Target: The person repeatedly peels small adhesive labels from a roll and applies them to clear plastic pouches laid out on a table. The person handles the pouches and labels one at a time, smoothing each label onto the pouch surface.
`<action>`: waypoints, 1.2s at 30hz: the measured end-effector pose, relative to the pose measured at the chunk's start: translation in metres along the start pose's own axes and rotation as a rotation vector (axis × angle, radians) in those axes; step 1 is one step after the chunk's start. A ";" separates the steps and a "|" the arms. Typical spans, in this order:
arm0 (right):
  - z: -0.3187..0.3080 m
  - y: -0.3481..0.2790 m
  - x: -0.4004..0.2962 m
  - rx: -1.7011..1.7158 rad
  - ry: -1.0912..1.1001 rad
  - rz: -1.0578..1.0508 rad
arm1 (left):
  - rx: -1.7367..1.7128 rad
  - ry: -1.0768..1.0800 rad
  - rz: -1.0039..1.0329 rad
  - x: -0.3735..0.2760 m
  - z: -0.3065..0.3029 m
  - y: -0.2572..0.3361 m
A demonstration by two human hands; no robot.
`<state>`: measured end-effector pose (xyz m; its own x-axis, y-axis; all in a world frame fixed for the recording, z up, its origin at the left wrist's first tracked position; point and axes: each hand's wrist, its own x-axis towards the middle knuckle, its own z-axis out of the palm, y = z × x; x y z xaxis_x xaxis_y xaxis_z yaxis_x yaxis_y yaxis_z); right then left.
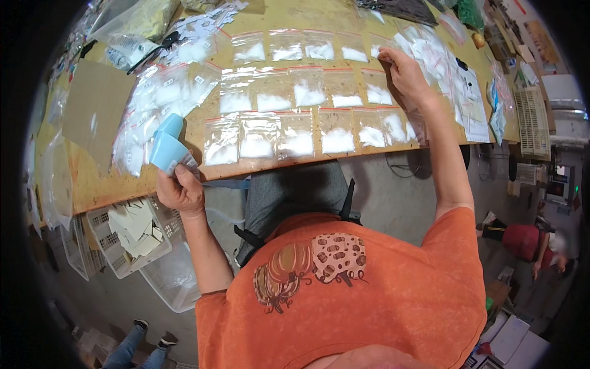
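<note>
My left hand is at the table's front edge, closed on small printed labels and a light blue plastic cup; a second blue shape, like another cup, shows just above it. My right hand reaches to the far row, its fingertips at a clear zip bag with white contents; whether they pinch it cannot be told. Three rows of clear red-striped zip bags lie on the yellow table, each with some white material at its lower part.
A pile of labelled filled bags and a cardboard sheet lie at left, more bags and papers at right. Plastic baskets stand below the table's left side. A person is at far right; another's legs show lower left.
</note>
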<state>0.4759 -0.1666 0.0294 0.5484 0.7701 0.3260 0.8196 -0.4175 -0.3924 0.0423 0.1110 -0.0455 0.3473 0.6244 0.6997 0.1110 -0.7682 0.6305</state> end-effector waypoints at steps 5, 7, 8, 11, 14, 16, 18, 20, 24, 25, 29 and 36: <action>-0.003 -0.006 -0.022 0.162 -0.010 0.168 | -0.225 0.048 -0.166 0.005 0.003 0.013; -0.022 -0.009 -0.024 -0.065 0.133 0.019 | -0.273 0.066 -0.230 0.003 0.003 0.011; -0.035 -0.008 -0.028 -0.069 0.172 0.015 | -0.317 0.071 -0.274 0.003 0.002 0.014; -0.061 0.000 -0.056 -0.124 0.028 0.039 | -0.330 0.066 -0.230 0.007 -0.001 0.016; -0.065 -0.014 -0.091 -0.269 -0.124 -0.064 | -0.342 0.043 -0.216 0.007 0.000 0.011; -0.058 -0.011 -0.100 -0.179 -0.095 0.010 | -0.336 0.031 -0.203 0.006 0.000 0.009; -0.052 -0.013 -0.102 -0.122 -0.042 0.069 | -0.325 0.027 -0.203 0.008 0.001 0.011; -0.047 -0.016 -0.099 -0.111 -0.025 0.135 | -0.328 0.016 -0.190 0.007 0.000 0.004; -0.042 -0.017 -0.092 -0.061 -0.027 0.200 | -0.341 0.013 -0.222 0.008 -0.001 0.003; -0.040 -0.016 -0.091 -0.050 -0.035 0.191 | -0.378 0.020 -0.229 0.009 -0.001 0.005; -0.043 -0.035 -0.092 -0.227 0.057 0.048 | -0.502 0.061 -0.360 0.017 -0.008 0.022; 0.002 -0.230 -0.110 0.705 -0.218 -0.009 | -0.777 -0.182 -0.675 0.009 -0.052 0.116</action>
<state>0.2264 -0.1539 0.0819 0.4368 0.8809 0.1823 0.4823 -0.0582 -0.8741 0.0096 0.0348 0.0508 0.5782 0.8097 0.1006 -0.2722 0.0752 0.9593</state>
